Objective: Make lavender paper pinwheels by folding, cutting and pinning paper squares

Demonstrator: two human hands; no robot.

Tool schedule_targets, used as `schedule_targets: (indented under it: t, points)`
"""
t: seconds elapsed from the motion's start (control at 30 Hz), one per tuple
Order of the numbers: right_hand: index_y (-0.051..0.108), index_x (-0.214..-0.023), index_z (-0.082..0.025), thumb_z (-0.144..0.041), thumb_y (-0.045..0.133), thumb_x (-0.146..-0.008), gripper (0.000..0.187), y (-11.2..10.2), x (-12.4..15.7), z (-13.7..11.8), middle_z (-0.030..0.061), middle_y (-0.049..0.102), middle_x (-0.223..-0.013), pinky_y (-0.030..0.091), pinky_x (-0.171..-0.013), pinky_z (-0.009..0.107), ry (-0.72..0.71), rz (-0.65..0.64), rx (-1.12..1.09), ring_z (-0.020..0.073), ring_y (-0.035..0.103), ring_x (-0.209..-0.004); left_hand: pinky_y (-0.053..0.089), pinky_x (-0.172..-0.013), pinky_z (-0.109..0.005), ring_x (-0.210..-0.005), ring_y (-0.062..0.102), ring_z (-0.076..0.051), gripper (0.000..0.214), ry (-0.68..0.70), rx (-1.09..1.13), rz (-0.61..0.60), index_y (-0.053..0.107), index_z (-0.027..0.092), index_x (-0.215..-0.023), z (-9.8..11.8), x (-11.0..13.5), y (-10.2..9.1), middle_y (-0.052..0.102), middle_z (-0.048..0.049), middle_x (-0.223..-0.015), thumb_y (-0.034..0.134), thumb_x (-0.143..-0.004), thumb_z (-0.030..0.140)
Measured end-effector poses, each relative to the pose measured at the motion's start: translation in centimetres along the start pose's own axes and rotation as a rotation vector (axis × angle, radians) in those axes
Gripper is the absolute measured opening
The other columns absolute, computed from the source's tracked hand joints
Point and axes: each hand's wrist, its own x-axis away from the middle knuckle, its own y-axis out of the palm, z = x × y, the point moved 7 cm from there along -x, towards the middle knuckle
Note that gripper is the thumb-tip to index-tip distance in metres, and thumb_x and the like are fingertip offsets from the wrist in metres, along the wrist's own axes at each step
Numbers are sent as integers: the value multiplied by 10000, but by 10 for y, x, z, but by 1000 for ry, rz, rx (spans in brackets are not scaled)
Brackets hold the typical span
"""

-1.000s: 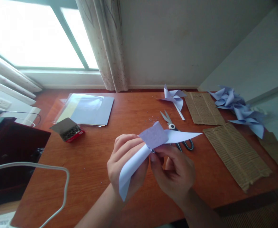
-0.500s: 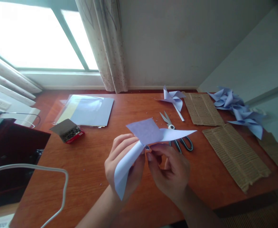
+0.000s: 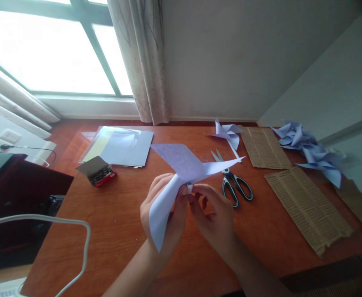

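Observation:
My left hand point(image 3: 162, 210) is closed around a light purple paper pinwheel point(image 3: 185, 163), held up over the table with its blades spread. The fingers behind the blades are partly hidden. Just under the pinwheel's centre, my right hand point(image 3: 213, 214) pinches at a small white rolled paper stick point(image 3: 190, 188), seen nearly end-on. My left thumb presses against that same end. Beyond my right hand lie scissors point(image 3: 236, 185) with black and white handles, blades slightly apart.
A finished pinwheel on a white stick point(image 3: 227, 134) lies at the back. Corrugated cardboard pieces point(image 3: 307, 206) and several stacked pinwheels point(image 3: 298, 134) are on the right. On the left are an open red box of small metal pieces point(image 3: 100, 175), a plastic sleeve of paper point(image 3: 122, 144) and a white cable point(image 3: 86, 243).
The pinwheel has turned and tilted, its top blade swinging left. My right hand has shifted slightly left, closer to my left hand. The white stick end shows more plainly. The camera view has shifted a little.

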Motion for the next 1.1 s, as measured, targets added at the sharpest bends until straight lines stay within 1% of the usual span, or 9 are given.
schedule_targets:
  t: [0.07,0.23,0.4,0.53,0.7,0.8,0.9,1.0,1.1]
  points:
    - [689,-1003,-205,-115,617,-887,163,1,0,1,8,721,-802,464,-548,220,23,-10,-40,115,624,-641,578,-834,-326,-868,686,-180,57,1,2,-19,688,218,-951,1,-1,1,707,-13,-933,654,-906,207]
    - [715,-978,-201,-166,594,-914,141,3,-1,11,15,734,-798,487,-575,219,163,-34,-190,125,660,-676,566,-907,-360,-1005,661,-221,250,68,64,-115,654,215,-1114,6,-1,8,673,-61,-1096,664,-866,178]
    - [731,-966,-187,-301,633,-917,158,9,2,28,44,750,-820,514,-630,244,343,-69,-361,154,683,-718,569,-897,-410,-987,654,-241,371,94,42,-164,595,233,-1234,9,-3,13,639,-71,-1087,633,-873,157]
    - [747,-934,-198,-421,699,-878,235,14,5,37,47,753,-826,509,-639,241,476,-83,-518,161,670,-733,543,-928,-443,-1038,630,-261,397,112,13,-173,582,219,-1262,7,-3,15,627,-93,-1129,640,-871,178]
    - [748,-904,-208,-467,763,-820,273,17,2,36,16,730,-785,491,-635,225,542,-98,-720,139,642,-693,487,-1001,-481,-1179,571,-305,499,164,17,-196,540,192,-1370,7,-2,17,596,-145,-1277,643,-891,280]
    - [744,-917,-200,-458,771,-818,278,16,1,38,10,699,-754,466,-622,226,561,-92,-742,140,615,-690,421,-1091,-512,-1337,480,-341,580,169,41,-236,485,203,-1455,6,-2,19,505,-167,-1447,614,-927,405]
    - [739,-890,-190,-463,726,-863,275,14,3,41,6,652,-717,395,-557,222,543,-95,-698,122,535,-632,346,-1161,-544,-1451,372,-364,645,156,80,-256,439,235,-1512,3,0,19,387,-160,-1572,531,-957,550]
    - [739,-847,-186,-486,679,-899,310,13,6,46,-10,575,-665,322,-517,222,529,-89,-639,99,423,-570,262,-1205,-582,-1521,257,-379,642,137,82,-255,427,273,-1530,-1,2,18,273,-129,-1651,435,-980,604]
    - [747,-845,-189,-533,701,-863,347,15,8,50,1,584,-661,322,-497,222,574,-58,-642,106,430,-554,213,-1218,-609,-1547,191,-390,623,129,67,-237,447,289,-1520,-4,1,15,192,-107,-1689,394,-989,611]
